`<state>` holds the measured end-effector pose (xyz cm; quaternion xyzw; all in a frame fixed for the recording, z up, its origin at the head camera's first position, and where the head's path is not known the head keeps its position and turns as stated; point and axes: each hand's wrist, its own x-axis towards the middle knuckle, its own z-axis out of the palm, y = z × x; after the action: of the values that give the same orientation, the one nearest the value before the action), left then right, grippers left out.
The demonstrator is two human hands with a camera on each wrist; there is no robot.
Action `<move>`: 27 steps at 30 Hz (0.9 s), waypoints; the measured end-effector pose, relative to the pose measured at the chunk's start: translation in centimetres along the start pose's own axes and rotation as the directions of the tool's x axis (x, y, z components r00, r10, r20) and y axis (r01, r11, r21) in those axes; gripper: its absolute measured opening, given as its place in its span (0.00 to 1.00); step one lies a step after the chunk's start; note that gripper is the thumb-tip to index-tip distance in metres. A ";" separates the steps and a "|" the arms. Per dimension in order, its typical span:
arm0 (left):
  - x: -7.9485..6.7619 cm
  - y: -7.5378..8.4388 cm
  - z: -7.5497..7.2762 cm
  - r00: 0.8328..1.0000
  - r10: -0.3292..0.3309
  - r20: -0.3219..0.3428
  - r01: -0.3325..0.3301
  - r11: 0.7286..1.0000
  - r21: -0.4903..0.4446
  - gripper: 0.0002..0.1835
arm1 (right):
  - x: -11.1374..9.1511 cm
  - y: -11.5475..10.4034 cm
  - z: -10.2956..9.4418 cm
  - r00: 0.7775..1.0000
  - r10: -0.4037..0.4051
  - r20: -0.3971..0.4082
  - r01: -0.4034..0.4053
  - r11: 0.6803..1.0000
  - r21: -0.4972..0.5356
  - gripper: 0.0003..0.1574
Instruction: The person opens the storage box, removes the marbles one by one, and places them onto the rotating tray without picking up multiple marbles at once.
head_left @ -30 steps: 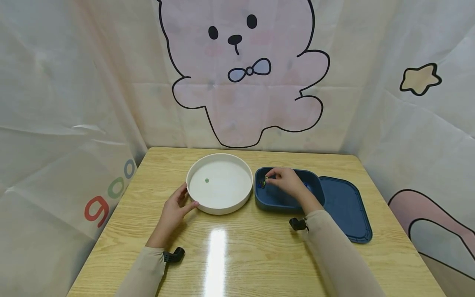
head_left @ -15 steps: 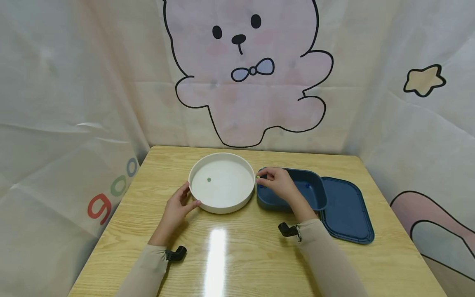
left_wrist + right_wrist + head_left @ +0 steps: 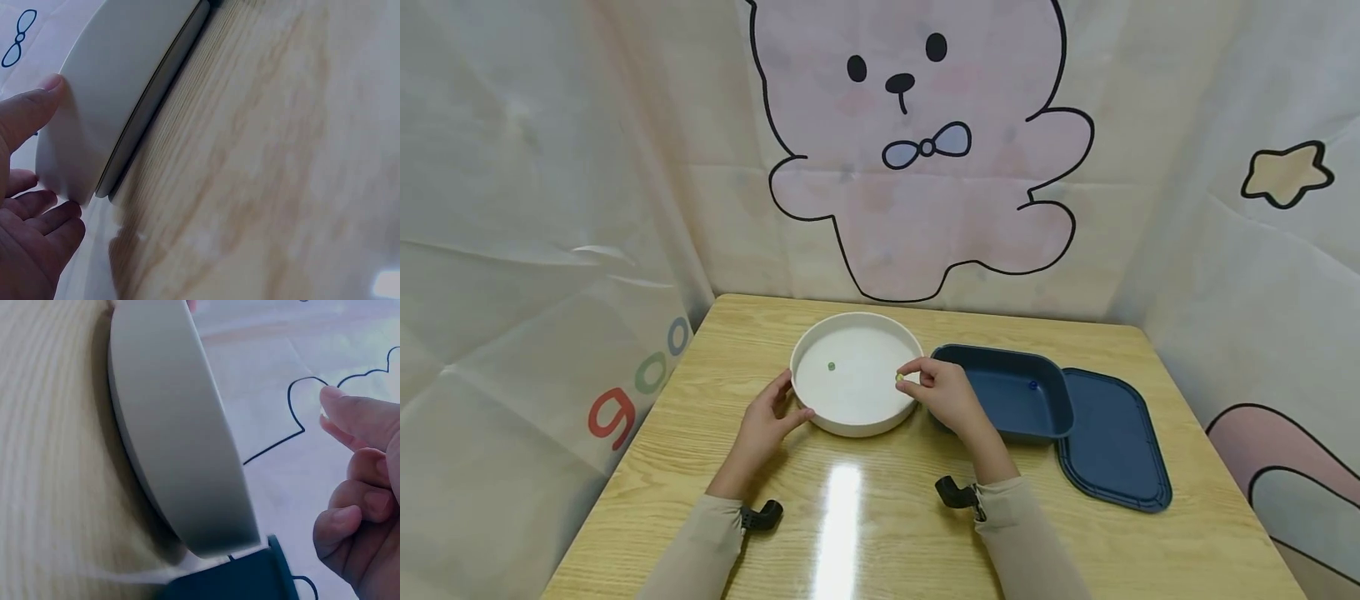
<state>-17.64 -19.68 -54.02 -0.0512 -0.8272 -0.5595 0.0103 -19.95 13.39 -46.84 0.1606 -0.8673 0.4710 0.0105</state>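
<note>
A shallow round white tray (image 3: pixel 859 429) stands left of centre on the table, with a small green bead (image 3: pixel 831 367) inside. My left hand (image 3: pixel 765 433) rests against the tray's outer wall at its left front, thumb and fingers spread along it. In the left wrist view, the thumb (image 3: pixel 37 109) touches the wall near the rim. Over the tray's right side, my right hand (image 3: pixel 943 393) pinches a small yellow bead (image 3: pixel 899 377) between thumb and fingertips. The right wrist view shows the pinch above the rim, with the other fingers curled and the bead mostly hidden.
To the right of the tray sits a dark blue box (image 3: pixel 1060 408), partly behind my right hand, with a blue bead (image 3: pixel 1033 385) in it. Its flat blue lid (image 3: pixel 1116 442) lies farther right on the wooden table (image 3: pixel 880 525). A printed curtain surrounds the table.
My right hand has lifted the yellow bead out of the blue box and carried it left over the tray. The left hand has stayed against the tray. The head view has shifted slightly.
</note>
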 end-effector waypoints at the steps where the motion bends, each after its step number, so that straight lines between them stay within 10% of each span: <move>1: -0.1 0.0 0.0 1.000 -0.004 -0.002 0.004 1.000 0.002 0.50 | -0.1 -0.1 0.2 1.000 -0.005 -0.003 0.005 1.000 0.005 0.11; 18: -0.2 -0.2 -0.1 1.000 0.000 0.014 0.000 1.000 0.009 0.49 | 1.0 0.0 4.5 0.998 -0.063 0.014 0.064 0.987 -0.150 0.17; 27: 0.0 -0.2 0.0 1.000 0.019 -0.003 -0.019 1.000 -0.007 0.47 | 1.3 -0.7 3.3 0.996 -0.086 -0.019 0.080 0.973 -0.215 0.16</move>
<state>-17.65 -19.72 -54.21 -0.0585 -0.8246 -0.5624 0.0165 -20.53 10.00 -47.85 0.1878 -0.9053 0.3762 0.0595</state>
